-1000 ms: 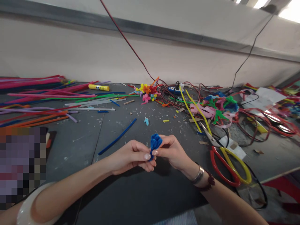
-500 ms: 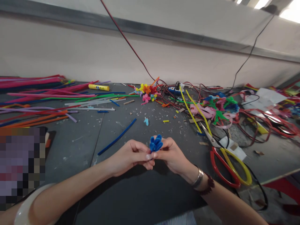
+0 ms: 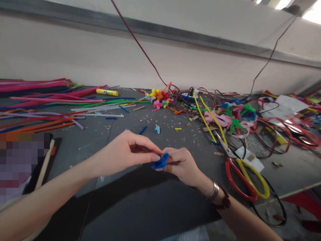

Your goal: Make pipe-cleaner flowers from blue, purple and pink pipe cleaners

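Note:
Between my hands, above the near part of the dark table [image 3: 140, 211], is a small blue pipe-cleaner flower [image 3: 159, 162] with looped fuzzy petals. My right hand [image 3: 182, 164] is closed around its underside from the right. From the left and above, my left hand [image 3: 132, 150] pinches a petal between thumb and fingers. A blue pipe cleaner [image 3: 143, 130] lies on the table beyond my left hand, which hides most of its length. Farther back rests a cluster of finished-looking multicoloured pipe-cleaner flowers [image 3: 158, 99].
Scissors [image 3: 232, 154] with one red and one yellow handle lie at right beside a bent yellow pipe cleaner [image 3: 213, 117]. Loose pipe cleaners [image 3: 55, 100] and a yellow glue stick [image 3: 107, 92] are at back left. Cables [image 3: 273, 134], ribbons and scraps spread across the right.
My left hand has risen and moved over the flower, from holding it below to pinching a petal. The flower has tipped and its petals are spread wider.

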### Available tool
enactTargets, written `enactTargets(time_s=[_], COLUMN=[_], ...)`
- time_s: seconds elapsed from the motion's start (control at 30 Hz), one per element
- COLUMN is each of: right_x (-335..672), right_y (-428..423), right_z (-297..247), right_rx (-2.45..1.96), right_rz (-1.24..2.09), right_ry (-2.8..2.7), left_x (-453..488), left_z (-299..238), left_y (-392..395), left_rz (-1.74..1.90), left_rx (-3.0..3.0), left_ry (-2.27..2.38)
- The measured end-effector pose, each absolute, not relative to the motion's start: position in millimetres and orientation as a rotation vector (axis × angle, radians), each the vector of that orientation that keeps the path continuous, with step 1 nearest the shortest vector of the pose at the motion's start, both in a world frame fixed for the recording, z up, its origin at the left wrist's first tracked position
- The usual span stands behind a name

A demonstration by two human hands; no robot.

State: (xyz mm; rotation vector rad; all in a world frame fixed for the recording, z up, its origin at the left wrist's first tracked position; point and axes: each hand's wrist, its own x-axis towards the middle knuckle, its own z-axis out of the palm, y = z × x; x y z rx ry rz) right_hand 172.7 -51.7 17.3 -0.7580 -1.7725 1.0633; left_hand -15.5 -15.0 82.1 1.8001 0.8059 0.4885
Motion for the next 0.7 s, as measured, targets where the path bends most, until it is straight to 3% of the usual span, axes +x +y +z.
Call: enactTargets(time_s=[0.7], right_x=[173.2], right_y=[-52.9], right_z=[13.4], right_rx=[-0.707], right_rz=[1.289], right_ry=[-1.887], left_x=[-17.1], left_z=[85.2], left_y=[-18.6], left_rz=[0.477], left_rx=[2.109], left_ry=[0.628])
